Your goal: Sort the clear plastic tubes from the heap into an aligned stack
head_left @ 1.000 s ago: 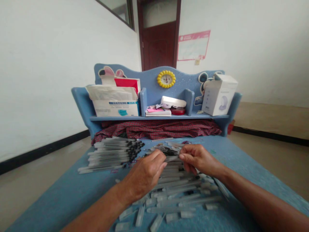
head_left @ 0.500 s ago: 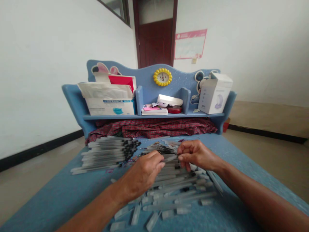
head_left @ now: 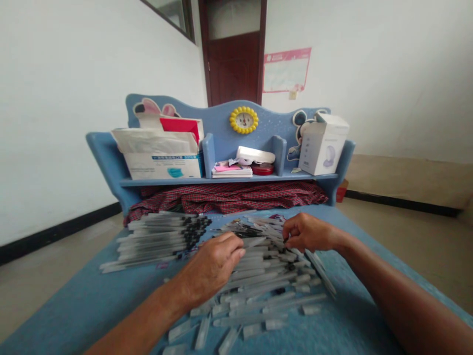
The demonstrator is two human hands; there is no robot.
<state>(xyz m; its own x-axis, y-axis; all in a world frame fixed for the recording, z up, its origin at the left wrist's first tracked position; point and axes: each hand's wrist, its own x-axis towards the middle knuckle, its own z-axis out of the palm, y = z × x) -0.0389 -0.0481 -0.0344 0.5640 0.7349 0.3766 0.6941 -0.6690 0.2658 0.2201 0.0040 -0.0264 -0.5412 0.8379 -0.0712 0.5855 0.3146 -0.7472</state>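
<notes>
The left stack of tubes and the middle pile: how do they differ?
The left stack lies neatly, its tubes nearly parallel; the middle pile spreads loosely at mixed angles. The left stack's black ends cluster along its right side; the middle pile's black bits are scattered. The middle pile includes short pieces; the left stack shows long tubes. Both hold translucent tubes on the blue tabletop.

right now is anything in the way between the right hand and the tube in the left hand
Nothing visible: only a gap separates the right hand from the tip of the tube in the left hand. Loose tubes lie on the table around there.
</notes>
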